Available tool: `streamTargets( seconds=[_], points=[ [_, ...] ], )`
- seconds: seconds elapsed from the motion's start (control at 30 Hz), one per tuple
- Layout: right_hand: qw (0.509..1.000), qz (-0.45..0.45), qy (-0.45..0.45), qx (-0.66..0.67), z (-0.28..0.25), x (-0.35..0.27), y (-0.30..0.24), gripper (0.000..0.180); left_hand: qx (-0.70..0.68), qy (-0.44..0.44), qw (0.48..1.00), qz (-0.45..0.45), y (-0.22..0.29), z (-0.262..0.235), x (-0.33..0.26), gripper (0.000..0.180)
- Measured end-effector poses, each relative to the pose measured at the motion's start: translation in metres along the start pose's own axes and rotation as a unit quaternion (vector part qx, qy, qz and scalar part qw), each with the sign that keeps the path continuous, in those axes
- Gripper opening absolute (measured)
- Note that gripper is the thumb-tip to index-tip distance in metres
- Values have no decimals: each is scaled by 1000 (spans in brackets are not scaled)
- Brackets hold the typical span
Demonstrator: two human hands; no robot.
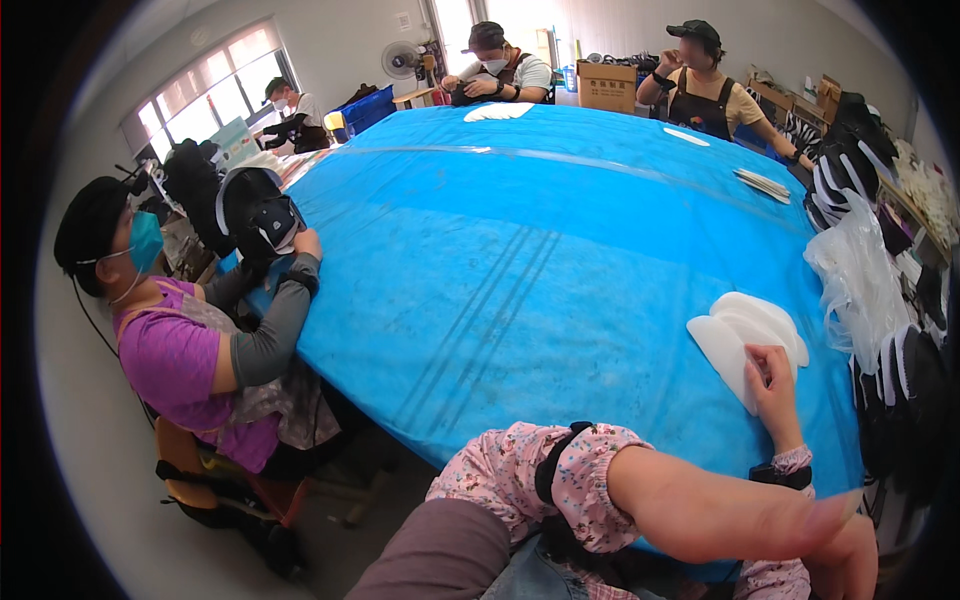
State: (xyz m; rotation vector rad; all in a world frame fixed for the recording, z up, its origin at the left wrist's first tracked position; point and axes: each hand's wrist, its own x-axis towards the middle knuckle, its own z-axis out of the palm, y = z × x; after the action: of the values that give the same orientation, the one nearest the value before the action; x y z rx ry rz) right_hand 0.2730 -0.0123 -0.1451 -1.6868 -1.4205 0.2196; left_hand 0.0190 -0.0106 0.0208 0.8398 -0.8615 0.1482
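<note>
— Head view, starting at the left edge: who is that?

— A seated co-worker in a purple shirt (170,360) and grey arm sleeves. Both of that person's hands are up on a black padded piece with white trim (258,215) at the table's left corner.

— And the table itself?

— A big table under a blue plastic cover (520,270) that fills the middle of the picture. Two more people sit along its far edge, and a third sits by the window at the back left.

— Where is the thing being handled?

— A stack of white foam cut-outs (745,335) lies flat on the blue cover, near the table's right edge and close to the wearer.

— Which hand is on it?

— The right hand (775,385). It reaches up from a floral cuff and its fingertips touch the stack's near edge. I cannot tell whether they pinch the top sheet or only rest on it.

— The left hand?

— The left hand (845,550) is at the lower right, at the end of a bare forearm crossing the frame from a floral sleeve. It is blurred and close to the lens, so I cannot tell its grip.

— Further right?

— Clear plastic bags (860,275) hang off the table's edge, with black-and-white pieces (850,165) piled behind them.
</note>
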Motion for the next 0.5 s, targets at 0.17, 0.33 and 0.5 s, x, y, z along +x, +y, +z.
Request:
streamTargets(
  seconds=[0.17, 0.33, 0.5],
  points=[
    [1000, -7, 4, -9, -5, 2, -5, 23, 39, -28, 999, -3, 3, -5, 8, 69],
    [1000, -23, 4, -15, -3, 3, -1, 32, 172, -77, 981, 46, 10, -23, 12, 47],
    [976, -137, 10, -170, 7, 2, -19, 60, 326, -36, 945, -2, -2, -32, 3, 14]
  ],
)
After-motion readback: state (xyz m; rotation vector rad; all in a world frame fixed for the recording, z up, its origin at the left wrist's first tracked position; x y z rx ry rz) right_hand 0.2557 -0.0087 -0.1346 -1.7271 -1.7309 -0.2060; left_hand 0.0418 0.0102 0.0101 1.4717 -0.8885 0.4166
